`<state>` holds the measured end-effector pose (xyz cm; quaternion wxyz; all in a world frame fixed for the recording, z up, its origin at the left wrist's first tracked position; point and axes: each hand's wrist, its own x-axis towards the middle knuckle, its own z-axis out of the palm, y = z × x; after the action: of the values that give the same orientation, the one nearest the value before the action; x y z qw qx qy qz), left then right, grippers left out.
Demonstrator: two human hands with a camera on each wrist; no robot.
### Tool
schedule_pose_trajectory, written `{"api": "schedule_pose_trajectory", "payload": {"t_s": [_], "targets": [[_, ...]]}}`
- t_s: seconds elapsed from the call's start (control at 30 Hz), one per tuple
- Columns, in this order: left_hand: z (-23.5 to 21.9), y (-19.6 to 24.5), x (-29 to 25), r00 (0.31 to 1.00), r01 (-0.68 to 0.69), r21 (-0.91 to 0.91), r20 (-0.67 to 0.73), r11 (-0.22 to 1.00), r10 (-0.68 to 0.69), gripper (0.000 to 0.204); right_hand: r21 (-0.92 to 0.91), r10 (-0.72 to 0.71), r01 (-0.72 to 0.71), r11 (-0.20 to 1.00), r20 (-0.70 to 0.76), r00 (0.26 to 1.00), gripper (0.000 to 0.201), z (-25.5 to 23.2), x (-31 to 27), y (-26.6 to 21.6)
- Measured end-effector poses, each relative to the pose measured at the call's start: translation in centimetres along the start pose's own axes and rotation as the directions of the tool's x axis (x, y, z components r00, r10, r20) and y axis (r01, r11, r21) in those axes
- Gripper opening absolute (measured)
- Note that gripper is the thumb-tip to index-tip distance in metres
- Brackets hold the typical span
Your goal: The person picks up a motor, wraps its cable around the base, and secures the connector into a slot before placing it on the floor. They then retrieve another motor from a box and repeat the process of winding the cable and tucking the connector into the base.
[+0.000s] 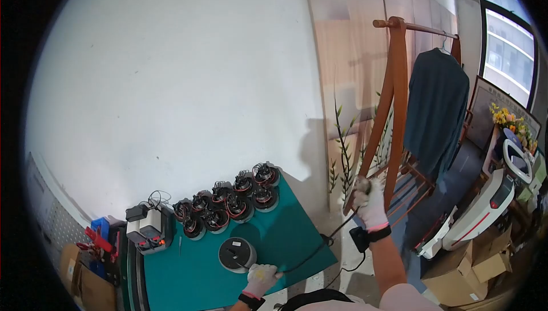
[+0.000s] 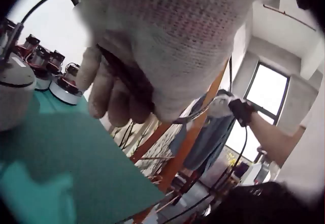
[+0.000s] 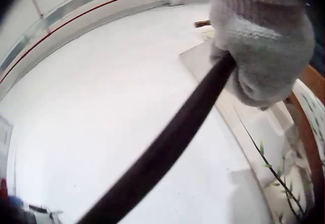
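While the left hand (image 1: 261, 279), in a white glove, is gripping the black cable (image 3: 162, 147) low over the table edge, the right hand (image 1: 371, 201), also gloved, is holding the same cable higher up, out past the table, its fingers wrapping round it. Left fingers are curling round the cable too. Cable is running between the two hands, and on from the left hand to the top of a round device (image 1: 242, 252). Device is sitting upright on the green table (image 1: 305, 228), just beside the left hand. Behind it, more round units (image 1: 238, 207) are standing in rows, wires showing on top. A power box (image 1: 149, 231) is sitting at the table's left. Farther right, a dark shirt (image 1: 436, 100) is hanging on a wooden rack (image 1: 399, 83); cardboard boxes (image 1: 456, 277) are lying below.
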<state>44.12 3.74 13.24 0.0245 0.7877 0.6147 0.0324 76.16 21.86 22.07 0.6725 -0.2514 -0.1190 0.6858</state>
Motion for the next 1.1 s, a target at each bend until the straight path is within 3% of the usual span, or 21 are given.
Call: {"api": "schedule_pose_trajectory", "payload": {"t_s": [0.03, 0.07, 0.13, 0.17, 0.2, 0.23, 0.27, 0.3, 0.37, 0.43, 0.57, 0.63, 0.67, 0.7, 0.77, 0.8, 0.83, 0.9, 0.93, 1.07, 1.1], "targets": [[0.9, -0.3, 0.4, 1.0, 0.005, -0.005, -0.004, 1.0, -0.005, 0.025, -0.263, -0.048, 0.064, 0.963, 0.067, 0.997, 0.038, 1.5, -1.3, 0.8], [1.8, -0.7, 0.7, 0.998, 0.062, 0.021, 0.032, 0.998, -0.062, 0.024, -0.393, 0.074, -0.01, 0.92, 0.148, 0.986, 0.036, 2.9, -2.9, 0.7], [2.5, -1.1, 1.1, 0.99, 0.123, 0.045, 0.068, 0.991, -0.125, 0.023, -0.555, 0.052, 0.183, 0.811, 0.38, 0.923, 0.035, 4.3, -5.3, 1.9], [2.3, -1.2, 1.4, 0.991, 0.137, -0.163, 0.032, 0.977, -0.134, 0.023, -0.627, 0.053, 0.297, 0.72, 0.477, 0.877, 0.035, 5.2, -6.8, 2.2], [1.9, -1.3, 1.5, 0.988, 0.142, -0.363, -0.003, 0.921, -0.154, 0.023, -0.63, 0.065, 0.294, 0.719, 0.482, 0.874, 0.035, 5.9, -8.2, 2.1], [1.1, -1.0, 1.8, 0.985, 0.158, -0.367, -0.005, 0.916, -0.172, 0.023, -0.619, 0.188, 0.243, 0.747, 0.547, 0.815, 0.036, 6.7, -9.6, 2.0], [-0.4, -0.3, 2.1, 0.978, 0.136, -0.548, -0.059, 0.825, -0.2, 0.025, -0.614, 0.306, 0.186, 0.767, 0.605, 0.735, 0.037, 7.2, -10.4, 2.1], [-2.2, 0.5, 2.5, 0.965, 0.094, -0.704, -0.111, 0.704, -0.239, 0.028, -0.618, 0.326, 0.177, 0.766, 0.61, 0.722, 0.037, 7.4, -10.8, 2.4], [-7.1, 2.3, 2.7, 0.963, -0.093, -0.846, -0.211, 0.525, -0.169, 0.035, -0.496, 0.326, 0.078, 0.865, 0.672, 0.665, 0.04, 7.3, -11.5, 3.2], [-11.8, 4.5, 2.6, 0.924, -0.323, -0.933, -0.347, 0.162, -0.162, 0.044, -0.529, 0.357, 0.061, 0.847, 0.649, 0.671, 0.04, 7.5, -12.4, 3.9], [-15.1, 4.7, 2.6, 0.832, -0.426, -0.881, -0.471, 0.207, -0.294, 0.043, -0.654, 0.477, 0.079, 0.752, 0.623, 0.62, 0.037, 7.5, -13.8, 5.0], [-16.2, 4.2, 2.8, 0.696, -0.627, -0.758, -0.648, 0.178, -0.309, 0.04, -0.692, 0.578, 0.016, 0.722, 0.616, 0.535, 0.034, 7.1, -14.2, 6.1], [-17.8, 4.2, 2.2, 0.734, -0.613, -0.769, -0.64, 0.182, -0.227, 0.028, -0.702, 0.638, -0.053, 0.71, 0.61, 0.471, 0.03, 7.2, -14.2, 6.6], [-17.9, 4.1, 2.0, 0.729, -0.611, -0.768, -0.64, 0.19, -0.244, 0.028, -0.709, 0.65, -0.058, 0.703, 0.608, 0.456, 0.03, 7.6, -14.4, 7.2], [-17.7, 4.5, 1.9, 0.771, -0.438, -0.845, -0.528, 0.306, -0.356, 0.017, -0.645, 0.48, 0.125, 0.754, 0.671, 0.566, 0.027, 8.7, -15.3, 8.5], [-17.4, 4.4, 2.1, 0.745, -0.318, -0.763, -0.568, 0.562, -0.35, 0.012, -0.658, 0.411, 0.189, 0.729, 0.641, 0.648, 0.024, 8.8, -15.2, 9.2], [-17.2, 4.5, 1.9, 0.745, -0.313, -0.767, -0.564, 0.561, -0.356, 0.012, -0.661, 0.416, 0.184, 0.727, 0.639, 0.647, 0.024, 9.0, -14.8, 9.7], [-17.0, 4.7, 1.6, 0.726, -0.167, -0.616, -0.605, 0.77, -0.326, 0.009, -0.738, 0.294, 0.593, 0.323, 0.674, 0.678, 0.023, 9.7, -14.3, 10.6], [-17.0, 4.6, 1.5, 0.689, -0.183, -0.528, -0.67, 0.829, -0.275, 0.008, -0.699, 0.225, 0.638, 0.323, 0.711, 0.666, 0.021, 9.9, -14.6, 11.0], [-16.7, 5.1, 0.9, 0.654, -0.248, -0.682, -0.642, 0.688, -0.401, 0.017, -0.652, 0.171, 0.623, 0.433, 0.738, 0.653, 0.019, 9.9, -15.2, 11.6], [-16.9, 5.3, 0.6, 0.718, -0.297, -0.829, -0.521, 0.474, -0.462, 0.024, -0.653, 0.18, 0.621, 0.433, 0.738, 0.65, 0.019, 9.8, -15.2, 11.7]]}}
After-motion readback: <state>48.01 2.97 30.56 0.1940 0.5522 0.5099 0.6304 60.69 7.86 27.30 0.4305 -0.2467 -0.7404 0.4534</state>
